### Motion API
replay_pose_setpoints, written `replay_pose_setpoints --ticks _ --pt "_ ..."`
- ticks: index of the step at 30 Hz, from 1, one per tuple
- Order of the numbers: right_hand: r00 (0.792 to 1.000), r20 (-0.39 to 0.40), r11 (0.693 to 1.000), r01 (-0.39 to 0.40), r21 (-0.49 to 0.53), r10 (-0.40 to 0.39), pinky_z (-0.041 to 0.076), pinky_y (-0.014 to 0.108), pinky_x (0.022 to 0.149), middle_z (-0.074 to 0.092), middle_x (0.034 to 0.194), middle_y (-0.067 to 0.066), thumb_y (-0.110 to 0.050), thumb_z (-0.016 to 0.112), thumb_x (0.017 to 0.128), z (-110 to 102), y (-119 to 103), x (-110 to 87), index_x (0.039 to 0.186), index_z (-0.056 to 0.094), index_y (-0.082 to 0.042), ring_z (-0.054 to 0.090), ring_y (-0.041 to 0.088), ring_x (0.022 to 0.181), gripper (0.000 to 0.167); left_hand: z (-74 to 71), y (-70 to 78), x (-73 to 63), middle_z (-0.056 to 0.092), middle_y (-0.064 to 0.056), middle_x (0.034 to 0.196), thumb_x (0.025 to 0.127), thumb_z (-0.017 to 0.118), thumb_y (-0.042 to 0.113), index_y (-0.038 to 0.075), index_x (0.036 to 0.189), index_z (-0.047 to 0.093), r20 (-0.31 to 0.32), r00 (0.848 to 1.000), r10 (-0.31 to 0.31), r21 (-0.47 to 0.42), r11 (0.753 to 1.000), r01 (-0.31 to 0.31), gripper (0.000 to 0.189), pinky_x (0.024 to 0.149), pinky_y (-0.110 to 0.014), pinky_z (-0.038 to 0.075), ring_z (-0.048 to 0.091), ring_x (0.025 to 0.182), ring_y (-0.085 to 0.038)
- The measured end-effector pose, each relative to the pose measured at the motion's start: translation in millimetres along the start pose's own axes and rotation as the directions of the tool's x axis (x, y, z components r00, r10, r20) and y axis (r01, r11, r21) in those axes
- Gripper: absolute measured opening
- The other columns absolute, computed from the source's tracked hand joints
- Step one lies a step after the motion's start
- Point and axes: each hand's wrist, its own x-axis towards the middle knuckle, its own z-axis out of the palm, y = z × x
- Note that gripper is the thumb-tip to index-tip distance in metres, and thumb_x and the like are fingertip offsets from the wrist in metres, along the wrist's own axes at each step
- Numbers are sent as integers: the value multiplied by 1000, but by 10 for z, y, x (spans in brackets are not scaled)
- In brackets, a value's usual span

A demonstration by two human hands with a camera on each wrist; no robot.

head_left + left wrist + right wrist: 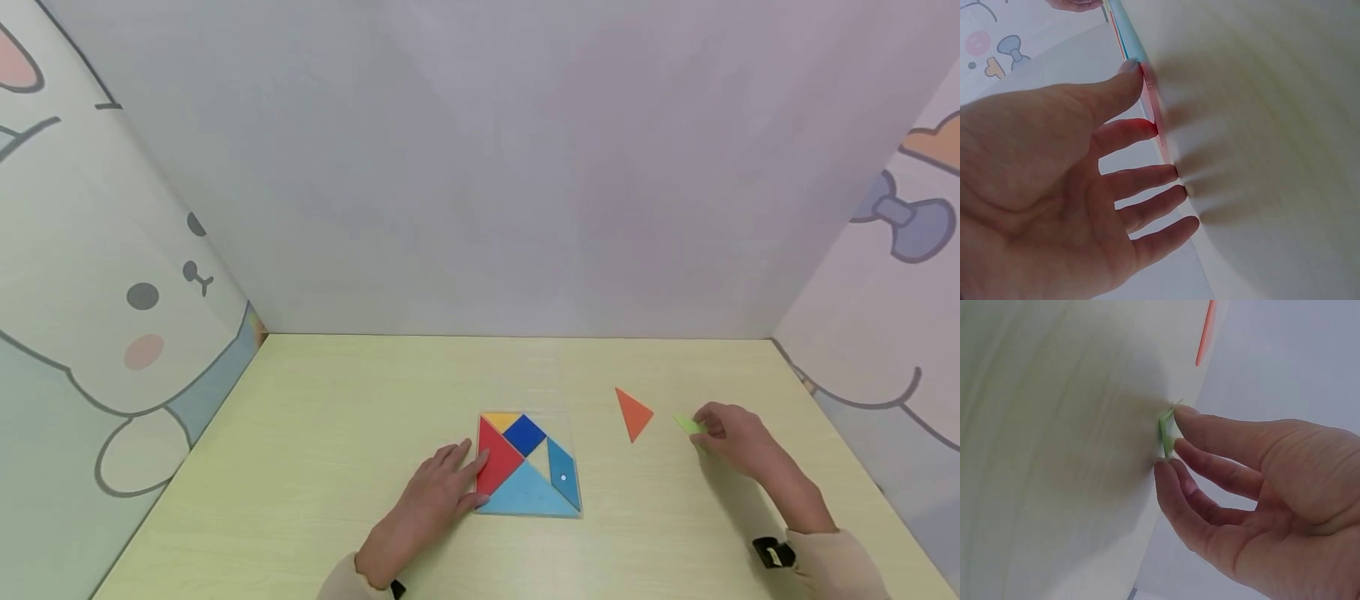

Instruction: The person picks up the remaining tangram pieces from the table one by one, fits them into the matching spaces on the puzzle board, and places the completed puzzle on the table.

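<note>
In the head view a tangram lies in a shallow clear tray [525, 516]. It holds a red triangle [497, 458], a light blue triangle [528, 493], a dark blue square [524, 435], a yellow piece [498, 420] and a blue parallelogram [565, 471]. A pale triangular gap shows among them. My left hand [432, 497] rests at the tray's left edge, fingers spread, thumb and index finger touching it. Off to the right, my right hand [733, 437] pinches a green tangram piece [1165, 432] between thumb and fingertips, just at the table surface. The fingers partly cover that piece.
An orange triangle [634, 415] lies on the pale table [337, 433] between the tray and my right hand. A plain back wall [480, 167] rises behind the table, with cartoon-printed panels [112, 250] on both sides.
</note>
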Motion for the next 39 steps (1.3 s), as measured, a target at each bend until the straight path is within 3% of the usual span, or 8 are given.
replay_pose_setpoints --ticks 17,22,29,34,39 --pt "999 -12 996 -39 82 40 57 42 68 71 102 22 -5 79 88 -4 -10 -60 107 70 2 70 40 91 22 20 -5 -13 51 -18 150 97 71 35 11 150 54 -6 1000 11 19 1000 -11 61 102 -51 51 50 133 -34" --pt "999 -14 995 -35 91 37 58 42 69 71 99 19 -6 79 89 7 -1 -69 110 71 1 71 38 89 23 22 -7 -14 51 -18 150 97 71 35 11 150 54 -7 1000 13 19 1000 -13 60 102 -51 50 50 133 -34" --pt "998 -38 993 -41 109 45 54 29 64 73 94 11 -10 83 87 7 1 -71 105 67 0 73 32 86 26 18 -8 -14 50 -18 151 97 70 36 11 150 53 -5 1000 10 15 1000 -10 61 102 -51 50 49 133 -34" --pt "998 -38 992 -55 115 60 53 27 65 74 94 7 -18 83 88 -10 -7 -73 104 68 -3 74 29 87 26 31 -16 -11 50 -18 151 98 70 38 11 151 53 -2 1000 7 20 1000 -7 61 103 -51 50 49 134 -34" --pt "998 4 975 -57 213 57 57 29 63 73 98 12 -15 79 92 -12 -17 -69 109 68 0 74 22 84 25 19 -9 -8 49 -18 152 98 69 37 12 151 52 11 1000 -5 8 1000 5 62 103 -52 49 48 135 -34"
